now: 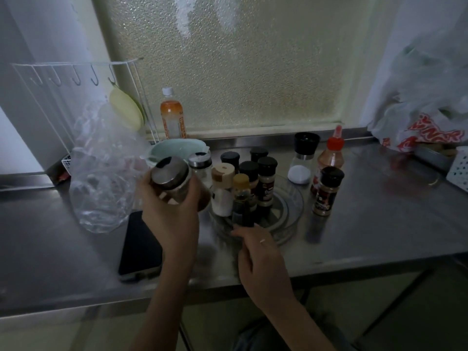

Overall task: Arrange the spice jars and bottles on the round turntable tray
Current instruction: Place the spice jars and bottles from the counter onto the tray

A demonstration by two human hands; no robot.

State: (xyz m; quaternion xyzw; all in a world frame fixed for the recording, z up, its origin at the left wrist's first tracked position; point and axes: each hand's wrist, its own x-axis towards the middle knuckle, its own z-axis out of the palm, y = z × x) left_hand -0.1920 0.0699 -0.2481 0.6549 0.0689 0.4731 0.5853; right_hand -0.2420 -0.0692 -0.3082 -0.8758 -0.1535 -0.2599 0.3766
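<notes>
Several dark-capped spice jars stand crowded on the clear round turntable tray on the steel worktop. Left hand has its fingers wrapped around a tilted glass jar with a metal lid, raised beside the tray's left edge. Right hand fingers touch the tray's near rim; their spread is unclear.

1. You have one view only, from a wide-angle camera worn on your head.
2. It looks forward and down at a steel counter, close enough that your forearms fill the lower frame.
3. It faces a frosted window.
</notes>
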